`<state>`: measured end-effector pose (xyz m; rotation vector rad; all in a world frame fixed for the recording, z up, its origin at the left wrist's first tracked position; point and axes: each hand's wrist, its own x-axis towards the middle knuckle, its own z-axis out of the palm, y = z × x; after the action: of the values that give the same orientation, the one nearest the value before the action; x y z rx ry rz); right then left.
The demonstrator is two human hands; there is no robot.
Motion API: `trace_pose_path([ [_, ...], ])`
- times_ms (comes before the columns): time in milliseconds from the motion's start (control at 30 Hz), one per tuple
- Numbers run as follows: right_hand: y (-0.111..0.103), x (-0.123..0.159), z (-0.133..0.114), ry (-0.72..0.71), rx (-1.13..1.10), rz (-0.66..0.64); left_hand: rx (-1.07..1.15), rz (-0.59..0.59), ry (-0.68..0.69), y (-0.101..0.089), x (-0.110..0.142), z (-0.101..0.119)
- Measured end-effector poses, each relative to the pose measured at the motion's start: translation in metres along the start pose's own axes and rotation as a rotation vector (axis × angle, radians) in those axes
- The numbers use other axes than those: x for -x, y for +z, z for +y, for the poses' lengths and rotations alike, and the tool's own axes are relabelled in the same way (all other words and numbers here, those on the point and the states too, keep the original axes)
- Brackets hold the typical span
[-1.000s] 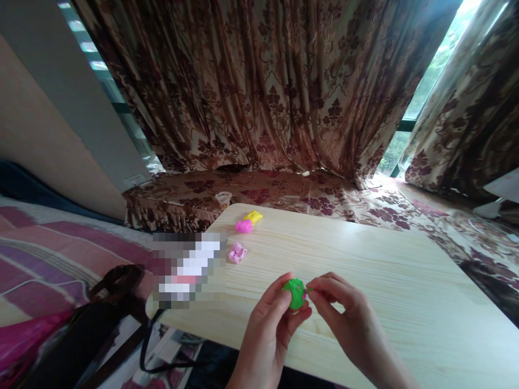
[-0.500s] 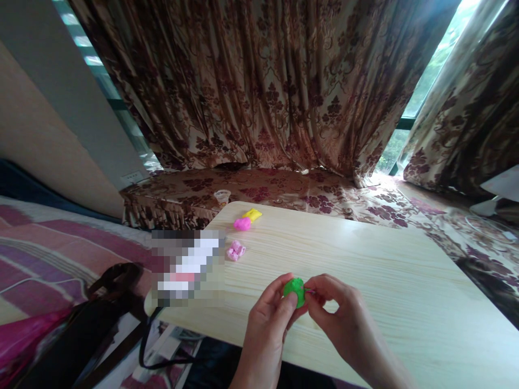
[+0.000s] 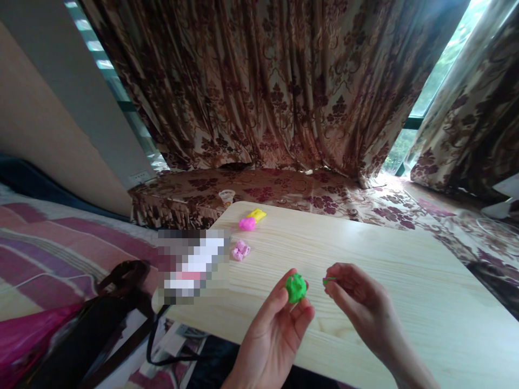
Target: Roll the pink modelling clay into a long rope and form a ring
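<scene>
A green ball of modelling clay [image 3: 296, 288], its surface lumpy with small raised bits, rests between the thumb and fingers of my left hand [image 3: 279, 324]. Over to the right, apart from the ball, my right hand [image 3: 359, 294] pinches a thin green strip [image 3: 329, 280]; most of it is hidden by the fingers. Farther up the table lie a bright pink lump [image 3: 247, 223], a yellow piece [image 3: 257, 215] touching it, and a crumpled pale pink lump [image 3: 240, 250].
The light wooden table [image 3: 365, 248] spans the front. A pixelated patch [image 3: 198, 267] covers something at its left edge, with a black cable [image 3: 151, 340] below. A clear plastic cup [image 3: 226, 196] stands on the cloth-covered ledge beyond. Patterned curtains [image 3: 275, 92] hang behind.
My right hand has pulled away to the right from the green ball, a thin strip in its fingers. My left fingers have loosened and turned, showing more of the ball.
</scene>
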<state>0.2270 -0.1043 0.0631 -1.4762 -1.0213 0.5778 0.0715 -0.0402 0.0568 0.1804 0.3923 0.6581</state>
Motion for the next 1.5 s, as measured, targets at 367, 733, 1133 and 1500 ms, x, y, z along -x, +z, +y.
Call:
trace_pose_path([
  [367,0.016,0.006,-0.022,-0.139,0.066,-0.112,-0.083,0.017,-0.052,0.002,-0.003,-0.007],
  [733,0.020,0.006,-0.023,-0.081,0.232,-0.215,-0.353,0.033,0.134,-0.004,-0.003,-0.011],
  [1133,0.023,0.008,-0.017,-0.119,0.418,-0.129,-0.560,0.127,0.237,-0.002,-0.001,-0.014],
  [1500,0.016,0.001,0.002,0.158,-0.078,-0.023,-0.211,0.000,-0.027,-0.008,-0.008,-0.012],
])
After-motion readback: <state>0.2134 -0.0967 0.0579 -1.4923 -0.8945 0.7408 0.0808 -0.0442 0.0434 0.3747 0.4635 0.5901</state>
